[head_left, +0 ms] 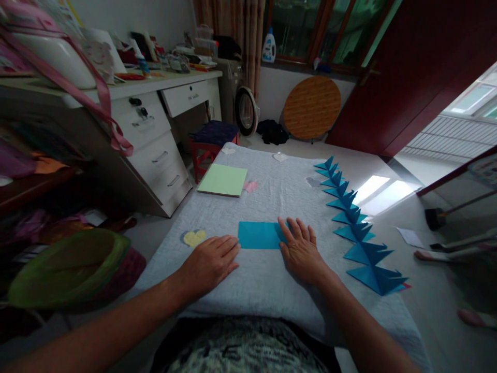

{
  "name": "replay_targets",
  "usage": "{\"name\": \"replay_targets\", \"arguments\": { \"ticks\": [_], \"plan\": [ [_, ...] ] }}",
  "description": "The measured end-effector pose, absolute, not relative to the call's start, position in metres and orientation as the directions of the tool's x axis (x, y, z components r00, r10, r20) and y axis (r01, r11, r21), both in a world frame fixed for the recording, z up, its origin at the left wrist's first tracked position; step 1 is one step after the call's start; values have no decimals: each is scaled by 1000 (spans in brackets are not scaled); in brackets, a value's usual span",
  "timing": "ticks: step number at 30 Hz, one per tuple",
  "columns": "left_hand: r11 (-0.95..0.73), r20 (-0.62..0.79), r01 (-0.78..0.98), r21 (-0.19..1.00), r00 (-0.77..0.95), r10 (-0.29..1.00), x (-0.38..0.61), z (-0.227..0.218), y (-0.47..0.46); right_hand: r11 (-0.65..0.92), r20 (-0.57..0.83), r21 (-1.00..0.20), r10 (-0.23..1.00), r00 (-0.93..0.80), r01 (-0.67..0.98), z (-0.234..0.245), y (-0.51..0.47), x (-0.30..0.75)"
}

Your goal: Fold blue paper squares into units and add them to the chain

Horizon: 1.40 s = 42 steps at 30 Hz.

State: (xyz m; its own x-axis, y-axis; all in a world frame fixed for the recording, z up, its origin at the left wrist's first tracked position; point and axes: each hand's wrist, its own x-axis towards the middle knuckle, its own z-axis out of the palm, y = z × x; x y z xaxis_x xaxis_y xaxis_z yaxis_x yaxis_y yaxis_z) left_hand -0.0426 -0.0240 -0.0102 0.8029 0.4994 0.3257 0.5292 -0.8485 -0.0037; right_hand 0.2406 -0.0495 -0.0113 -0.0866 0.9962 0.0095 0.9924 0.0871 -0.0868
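Observation:
A blue rectangle of paper [258, 235] lies flat on the cloth-covered table [267, 280] in front of me. My right hand [301, 246] rests on its right end, fingers spread and stretched out. At the left edge of the paper is my left hand [213, 259], lying low on the cloth with its fingers extended close together and their tips touching or almost touching the paper. Along the table's right side runs a row of several folded blue paper pieces [359, 233] with pointed tips. A stack of light green paper [223, 180] sits toward the back left.
Left of the table stand a white desk [143, 140] crowded with items and a green-rimmed basket [73, 269]. Behind are a small stool [213, 135], a washing machine with its round door [246, 111] open, and a round wooden board [312, 107]. Another person's leg [438, 256] shows at right.

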Motion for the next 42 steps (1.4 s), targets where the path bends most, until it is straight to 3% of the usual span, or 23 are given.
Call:
{"name": "replay_targets", "arguments": {
  "ticks": [4,8,10,13,18,27,34,42],
  "plan": [
    [-847,349,531,26,789,505,-53,-10,-22,63,22,-96,998,-61,993,-14,-53,263],
    [-810,324,557,183,744,584,-50,-4,-11,72,31,-166,997,-68,984,-6,-49,277],
    [-752,270,601,271,702,659,-41,0,-1,83,31,-232,997,-78,969,2,-41,276],
    [-711,160,636,300,701,695,-18,3,17,120,35,-320,993,-115,940,13,-27,265],
    [-687,-14,654,315,727,686,13,1,41,172,43,-289,985,-167,942,12,-10,250],
    [-703,133,495,510,763,633,14,-7,49,244,156,-431,968,-195,869,-3,-12,253],
    [-714,148,479,511,769,622,13,-9,49,295,215,-495,953,-214,818,-3,-14,249],
    [-728,152,484,485,773,616,12,-10,49,290,211,-473,954,-212,832,-9,-16,246]
  ]
}}
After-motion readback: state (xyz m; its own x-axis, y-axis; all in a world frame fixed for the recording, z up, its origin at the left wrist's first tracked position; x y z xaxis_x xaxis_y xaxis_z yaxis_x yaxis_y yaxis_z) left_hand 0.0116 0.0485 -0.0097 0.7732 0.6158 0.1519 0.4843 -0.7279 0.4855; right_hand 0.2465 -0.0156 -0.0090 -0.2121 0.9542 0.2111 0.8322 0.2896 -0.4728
